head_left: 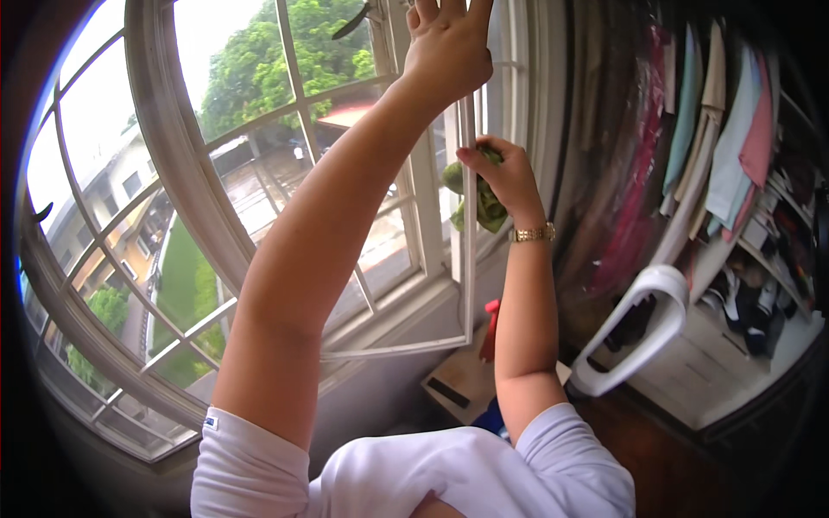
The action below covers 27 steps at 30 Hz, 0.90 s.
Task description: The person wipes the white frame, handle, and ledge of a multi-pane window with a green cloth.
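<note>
Raised to the top edge of the view, my left hand (449, 47) lies against the upper part of an opened window sash. Its fingers reach upward, slightly apart, and the frame cuts off their tips; the thumb is hidden. Lower and to the right, my right hand (509, 173) closes on a crumpled green cloth (490, 209). The cloth wraps the upright white edge (469, 259) of the sash, showing on both sides of it. My right thumb presses near that edge. A gold-coloured bracelet (533, 232) circles my right wrist.
More white-framed windows (160, 164) curve along the left, with trees and buildings outside. Clothes (734, 147) hang at the right above shelves. A white oval-looped appliance (665, 298) stands before them. A red object (490, 332) sits low beside my right forearm.
</note>
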Each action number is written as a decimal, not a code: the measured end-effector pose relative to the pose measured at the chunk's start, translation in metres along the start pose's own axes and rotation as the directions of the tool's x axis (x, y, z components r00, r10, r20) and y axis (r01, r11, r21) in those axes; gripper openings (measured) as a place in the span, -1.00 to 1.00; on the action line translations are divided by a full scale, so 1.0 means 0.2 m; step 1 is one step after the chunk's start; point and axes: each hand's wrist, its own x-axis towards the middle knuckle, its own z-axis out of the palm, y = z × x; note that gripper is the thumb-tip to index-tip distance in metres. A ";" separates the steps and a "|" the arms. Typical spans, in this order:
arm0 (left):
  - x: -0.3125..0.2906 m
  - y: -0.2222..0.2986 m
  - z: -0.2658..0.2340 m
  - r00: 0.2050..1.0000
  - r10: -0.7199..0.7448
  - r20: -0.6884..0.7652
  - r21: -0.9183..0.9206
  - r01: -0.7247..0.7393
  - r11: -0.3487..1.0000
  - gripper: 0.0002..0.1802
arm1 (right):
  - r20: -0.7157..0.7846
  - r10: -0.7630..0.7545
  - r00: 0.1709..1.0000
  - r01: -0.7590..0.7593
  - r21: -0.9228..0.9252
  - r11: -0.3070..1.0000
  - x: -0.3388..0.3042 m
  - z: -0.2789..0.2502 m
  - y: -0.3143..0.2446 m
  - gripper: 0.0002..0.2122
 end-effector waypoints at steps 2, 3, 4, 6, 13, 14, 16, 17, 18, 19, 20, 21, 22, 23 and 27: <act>-0.11 0.05 -0.01 0.996 0.078 -0.050 -0.034 -0.080 0.996 -0.03 | -0.029 -0.005 1.000 0.006 0.024 1.000 -0.07 0.01 -0.04 -0.69; -0.19 0.10 -0.01 0.986 0.138 -0.097 -0.047 -0.143 0.989 -0.04 | -0.055 -0.016 0.998 0.019 0.056 0.998 -0.13 0.00 -0.05 -0.72; -0.26 0.17 0.00 0.996 0.075 -0.049 0.003 -0.075 0.997 -0.01 | -0.082 -0.072 0.994 0.079 0.088 0.993 -0.16 -0.01 -0.04 -0.76; -0.45 0.27 0.02 0.989 0.023 -0.144 -0.005 -0.024 1.000 -0.07 | -0.102 -0.065 0.993 0.063 -0.018 0.998 -0.29 -0.02 -0.05 -0.75; -0.97 0.50 -0.16 0.960 -0.249 -0.129 -0.076 0.241 0.967 -0.03 | 0.040 -0.057 0.998 0.057 -0.007 0.998 -0.84 0.03 -0.10 -0.65; -1.01 0.52 -0.21 0.956 -0.256 -0.141 -0.061 0.249 0.967 -0.01 | 0.033 -0.069 0.997 0.070 -0.023 0.997 -0.91 0.07 -0.13 -0.67; -1.05 0.57 -0.33 0.947 -0.257 -0.192 -0.109 0.240 0.965 -0.02 | 0.057 -0.094 0.994 0.091 0.062 0.994 -1.01 0.13 -0.17 -0.70; -1.08 0.59 -0.40 0.936 -0.273 -0.221 -0.161 0.241 0.957 -0.02 | 0.065 -0.109 0.992 0.105 0.069 0.992 -1.06 0.16 -0.21 -0.70; -1.10 0.60 -0.47 0.928 -0.270 -0.256 -0.165 0.234 0.958 -0.02 | 0.095 -0.120 0.988 0.108 0.124 0.986 -1.12 0.20 -0.26 -0.70; -1.13 0.61 -0.54 0.918 -0.273 -0.288 -0.179 0.229 0.957 -0.02 | 0.124 -0.132 0.983 0.109 0.178 0.978 -1.16 0.23 -0.31 -0.70; -1.17 0.60 -0.63 0.911 -0.283 -0.300 -0.199 0.231 0.952 -0.02 | 0.160 -0.105 0.981 0.067 0.225 0.972 -1.21 0.29 -0.38 -0.70; -1.19 0.59 -0.71 0.905 -0.291 -0.310 -0.228 0.226 0.947 -0.01 | 0.168 -0.118 0.979 0.077 0.233 0.969 -1.25 0.34 -0.43 -0.70; -1.23 0.60 -0.79 0.897 -0.303 -0.322 -0.202 0.247 0.948 -0.02 | 0.208 -0.102 0.973 0.054 0.223 0.973 -1.28 0.39 -0.47 -0.72; -1.26 0.59 -0.86 0.891 -0.307 -0.334 -0.197 0.252 0.947 -0.02 | 0.247 -0.087 0.965 0.034 0.211 0.977 -1.31 0.44 -0.51 -0.73; -1.36 0.56 -1.12 0.875 -0.407 -0.262 -0.242 0.349 0.906 0.00 | 0.260 -0.150 0.954 0.105 0.179 0.978 -1.41 0.63 -0.64 -0.76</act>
